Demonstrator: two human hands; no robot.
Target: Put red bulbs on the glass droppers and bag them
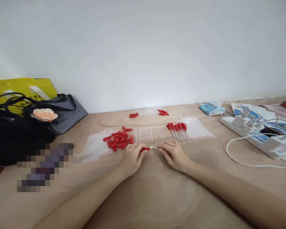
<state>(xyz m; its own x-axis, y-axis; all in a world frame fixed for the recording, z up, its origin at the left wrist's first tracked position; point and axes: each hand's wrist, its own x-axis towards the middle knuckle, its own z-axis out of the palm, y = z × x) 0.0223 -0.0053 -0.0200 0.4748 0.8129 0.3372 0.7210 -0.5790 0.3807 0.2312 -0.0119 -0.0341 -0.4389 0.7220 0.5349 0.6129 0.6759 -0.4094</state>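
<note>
My left hand (134,156) is closed on a red rubber bulb (146,149). A clear glass tube (153,147) spans the gap between my hands, its right end pinched in my right hand (173,155). Whether the tube sits inside the bulb is too small to tell. Behind my left hand lies a pile of red bulbs (119,140). A row of clear tubes (150,134) lies behind both hands. Beyond my right hand are several tubes with red bulbs on their ends (178,131).
Plastic bags (95,146) (196,128) flank the parts. Small red bulbs (163,112) lie near the wall. A power strip (255,136) with a white cable and a blue box (211,108) are right; a striped bag (66,114) and yellow bag (43,87) left.
</note>
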